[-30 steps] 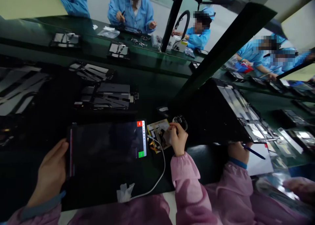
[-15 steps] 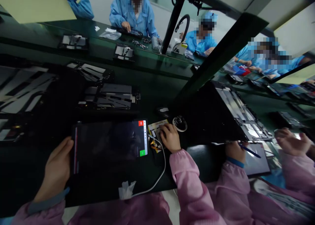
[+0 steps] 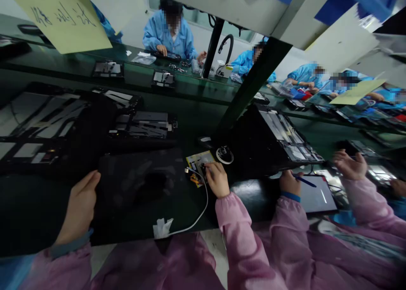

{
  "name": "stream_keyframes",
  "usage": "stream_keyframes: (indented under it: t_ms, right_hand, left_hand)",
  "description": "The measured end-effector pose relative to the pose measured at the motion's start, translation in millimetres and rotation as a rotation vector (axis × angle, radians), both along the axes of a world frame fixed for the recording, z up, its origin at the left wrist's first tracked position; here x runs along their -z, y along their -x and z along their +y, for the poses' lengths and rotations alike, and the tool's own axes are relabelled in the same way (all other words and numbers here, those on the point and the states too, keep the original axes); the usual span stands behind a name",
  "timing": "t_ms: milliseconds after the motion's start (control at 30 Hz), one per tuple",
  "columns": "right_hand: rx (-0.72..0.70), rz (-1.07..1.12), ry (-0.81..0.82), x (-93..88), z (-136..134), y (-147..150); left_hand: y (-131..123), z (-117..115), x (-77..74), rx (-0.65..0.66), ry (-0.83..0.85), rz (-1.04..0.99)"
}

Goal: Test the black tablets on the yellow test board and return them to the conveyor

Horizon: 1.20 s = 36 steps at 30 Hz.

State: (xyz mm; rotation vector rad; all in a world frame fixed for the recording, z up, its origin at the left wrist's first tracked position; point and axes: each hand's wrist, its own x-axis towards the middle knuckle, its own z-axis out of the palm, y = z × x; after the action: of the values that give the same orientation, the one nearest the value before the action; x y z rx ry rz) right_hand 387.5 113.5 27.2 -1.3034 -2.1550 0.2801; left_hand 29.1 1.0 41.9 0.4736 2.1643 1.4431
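Note:
A tablet (image 3: 139, 184) with a dark screen lies flat in front of me. My left hand (image 3: 79, 207) has its fingers closed along the tablet's left edge. Just right of the tablet is a small board (image 3: 200, 158) with yellow edges and orange flex strips (image 3: 194, 179). Over this board, my right hand (image 3: 218, 179) is closed, its fingertips on a small dark part I cannot make out. A white cable (image 3: 206, 205) curves up from the bench edge, its end beside the tablet's right edge. Crumpled tape (image 3: 163, 228) sits on the cable near the front edge.
A tape roll (image 3: 224, 154) and a mouse (image 3: 204, 142) lie behind my right hand. Stacked opened tablets stand at left (image 3: 44, 116) and right (image 3: 282, 133). A neighbour's hand (image 3: 290, 183) holds a pen above another tablet (image 3: 317, 192). A dark post (image 3: 250, 78) rises beyond.
The tablet's screen was lit along its right edge, with red and green squares; now it is dark throughout. The camera view has tilted up. Both my hands stay about where they were.

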Motion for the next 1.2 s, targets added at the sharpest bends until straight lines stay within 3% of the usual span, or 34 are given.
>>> stream_keyframes:
  t_ms: [100,167,267,367,400,500,567,633,733,1000,1200]
  right_hand:
    - [0.005,-0.133,-0.015,0.3,-22.3,2.0]
    - [0.023,-0.177,-0.019,1.6,-28.9,6.1]
    - [-0.003,-0.117,-0.028,-1.6,-31.8,7.5]
    - [-0.126,-0.021,-0.005,-9.5,-41.1,-2.2]
    - [-0.174,-0.004,0.013,-11.2,-46.7,-6.7]
    - [-0.228,-0.018,0.040,-8.5,-65.5,-17.4]
    - [-0.196,-0.049,0.017,-0.9,-74.9,-19.6]
    - [-0.158,-0.054,-0.017,8.0,-79.3,-18.7]
    - [-0.144,-0.018,-0.048,16.7,-78.7,-16.5]
    - [-0.216,0.151,-0.032,15.0,-72.0,-19.1]
    - [-0.237,0.144,-0.003,17.5,-75.8,-18.9]
  left_hand:
    - [12.5,-1.9,3.3,0.069,0.174,0.140]
    - [17.2,-3.8,3.1,0.180,0.244,0.376]
    - [-0.5,-13.9,-7.3,0.279,0.149,0.773]
    - [-57.4,-29.0,-20.1,0.371,-0.067,0.935]
    - [-82.4,-32.4,-21.3,0.490,-0.132,0.899]
    - [-157.0,-29.0,-12.6,1.060,-0.150,0.826]
    - [-193.8,-16.9,-0.6,1.225,-0.034,0.868]
    - [-215.5,-3.2,10.6,1.267,0.086,0.938]
    - [-226.4,8.6,19.4,1.260,0.132,0.985]
    - [-233.6,4.2,21.8,1.235,0.060,0.961]
    - [-241.2,7.4,24.8,1.192,0.092,0.892]
